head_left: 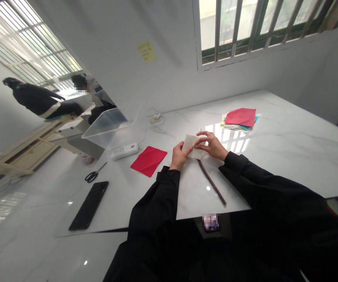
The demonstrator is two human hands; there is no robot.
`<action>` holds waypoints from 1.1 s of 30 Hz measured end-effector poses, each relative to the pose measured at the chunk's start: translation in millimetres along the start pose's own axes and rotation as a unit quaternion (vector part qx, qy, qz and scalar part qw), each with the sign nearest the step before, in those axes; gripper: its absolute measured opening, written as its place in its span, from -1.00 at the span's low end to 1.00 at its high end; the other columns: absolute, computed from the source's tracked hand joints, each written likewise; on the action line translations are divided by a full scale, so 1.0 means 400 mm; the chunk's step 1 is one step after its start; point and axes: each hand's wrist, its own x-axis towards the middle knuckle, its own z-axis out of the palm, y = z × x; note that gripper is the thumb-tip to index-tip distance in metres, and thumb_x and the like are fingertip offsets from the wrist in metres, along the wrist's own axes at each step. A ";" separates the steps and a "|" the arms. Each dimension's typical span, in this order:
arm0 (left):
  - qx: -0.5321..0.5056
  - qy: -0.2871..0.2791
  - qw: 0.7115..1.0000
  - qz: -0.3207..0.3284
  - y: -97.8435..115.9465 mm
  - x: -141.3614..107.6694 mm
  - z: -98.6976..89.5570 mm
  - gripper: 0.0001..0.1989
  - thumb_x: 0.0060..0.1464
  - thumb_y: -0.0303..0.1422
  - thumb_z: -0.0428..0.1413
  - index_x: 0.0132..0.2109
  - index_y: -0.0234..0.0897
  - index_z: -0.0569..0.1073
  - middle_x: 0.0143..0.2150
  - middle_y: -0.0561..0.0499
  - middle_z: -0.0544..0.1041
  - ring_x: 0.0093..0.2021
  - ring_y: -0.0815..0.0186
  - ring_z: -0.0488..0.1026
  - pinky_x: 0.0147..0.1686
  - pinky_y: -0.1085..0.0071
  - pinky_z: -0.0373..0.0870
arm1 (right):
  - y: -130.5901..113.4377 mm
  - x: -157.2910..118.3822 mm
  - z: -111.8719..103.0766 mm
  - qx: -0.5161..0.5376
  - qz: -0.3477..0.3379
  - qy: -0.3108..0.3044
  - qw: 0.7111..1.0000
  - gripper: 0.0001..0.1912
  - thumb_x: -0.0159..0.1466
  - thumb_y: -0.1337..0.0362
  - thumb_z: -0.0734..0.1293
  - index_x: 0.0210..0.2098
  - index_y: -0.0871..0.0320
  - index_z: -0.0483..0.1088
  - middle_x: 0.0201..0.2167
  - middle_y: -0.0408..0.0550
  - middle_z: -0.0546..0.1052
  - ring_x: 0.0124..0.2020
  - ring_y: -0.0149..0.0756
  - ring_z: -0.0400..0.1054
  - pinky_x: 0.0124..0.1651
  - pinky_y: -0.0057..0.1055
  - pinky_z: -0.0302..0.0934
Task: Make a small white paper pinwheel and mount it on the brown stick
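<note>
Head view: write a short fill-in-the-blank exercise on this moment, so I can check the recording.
The left hand and right hand hold a pale folded sheet, and the flat sheet beside the left hand is ____.
The scissors have ____ handles.
The stack of coloured paper on the marble table lies nearer the ____ hand.
The storage box is ____ plastic.

Missing words: red; black; right; clear.

Scissors, phone lft of held paper; paper stack back rt
</note>
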 end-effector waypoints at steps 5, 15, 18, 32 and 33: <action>0.003 -0.002 1.000 0.002 0.003 -0.001 0.001 -0.50 -0.14 -0.11 0.45 -0.12 -0.35 0.61 -0.27 -0.02 0.64 -0.32 0.27 0.50 -0.26 0.39 0.42 | 0.004 0.000 -0.002 -0.001 -0.003 0.000 1.000 -0.98 0.29 0.20 0.55 -0.27 -0.05 0.69 0.10 0.00 0.56 0.19 0.05 0.37 0.31 0.11 0.20; 0.006 0.002 1.000 0.006 0.008 -0.003 0.004 -0.52 -0.14 -0.11 0.45 -0.14 -0.35 0.61 -0.29 -0.02 0.62 -0.32 0.27 0.48 -0.26 0.39 0.40 | -0.006 -0.002 -0.001 0.032 0.022 -0.011 0.999 -0.95 0.31 0.19 0.52 -0.25 -0.03 0.68 0.06 0.02 0.57 0.13 -0.01 0.44 0.29 0.07 0.25; 0.001 -0.003 1.000 0.004 0.010 -0.005 0.006 -0.52 -0.13 -0.11 0.45 -0.14 -0.34 0.61 -0.27 -0.02 0.63 -0.32 0.26 0.49 -0.25 0.38 0.40 | -0.007 -0.003 0.000 0.051 0.044 -0.021 0.998 -0.92 0.31 0.18 0.51 -0.23 0.00 0.68 0.06 0.07 0.56 0.13 -0.01 0.45 0.20 0.00 0.34; 0.006 -0.002 1.000 0.009 0.009 -0.003 0.007 -0.50 -0.15 -0.09 0.46 -0.15 -0.35 0.61 -0.28 -0.02 0.63 -0.32 0.27 0.49 -0.26 0.39 0.41 | -0.016 -0.001 -0.002 0.078 0.103 -0.048 0.990 -0.85 0.28 0.13 0.51 -0.25 0.05 0.69 0.05 0.10 0.57 0.05 -0.04 0.51 0.04 -0.13 0.42; 0.005 -0.002 1.000 0.007 0.009 -0.003 0.007 -0.49 -0.15 -0.08 0.46 -0.14 -0.35 0.61 -0.28 -0.02 0.63 -0.32 0.27 0.49 -0.26 0.39 0.41 | -0.016 -0.001 -0.002 0.084 0.107 -0.049 0.989 -0.84 0.27 0.12 0.51 -0.24 0.05 0.69 0.04 0.09 0.58 0.05 -0.05 0.51 0.03 -0.14 0.42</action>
